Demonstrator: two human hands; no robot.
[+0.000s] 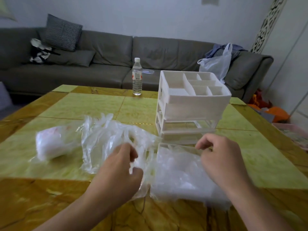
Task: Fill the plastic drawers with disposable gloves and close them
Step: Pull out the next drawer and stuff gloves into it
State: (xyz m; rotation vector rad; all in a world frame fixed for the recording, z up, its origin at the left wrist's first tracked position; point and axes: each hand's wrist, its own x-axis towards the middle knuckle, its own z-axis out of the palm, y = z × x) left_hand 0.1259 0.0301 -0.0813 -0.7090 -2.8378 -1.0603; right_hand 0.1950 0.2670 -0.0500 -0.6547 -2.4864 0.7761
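Both forearms reach in from the near edge of the table [250, 147], a glossy top of yellow-green marbled squares framed in amber bands. The left hand [120, 167] is turned palm down with its fingers curled into a crumpled heap of thin, clear disposable gloves [106, 137], pinching the film between thumb and fingertips. The right hand [216, 157] hovers knuckles up over a clear plastic drawer [176, 170] that lies pulled out flat on the table near its near edge; its fingers are bent and seem to nip the drawer's far rim, though blur makes the contact uncertain. The drawer holds more wrinkled, translucent film. Just behind it, toward the table's right side, stands the white plastic organiser [191, 105], boxy, with an open divided tray on top and see-through drawers below. Left of the heap lies a rounded, whitish pack of gloves [50, 142] in a soft wrapper. A clear water bottle [137, 77] with a white cap stands upright at the far edge, before a grey sofa [108, 52].
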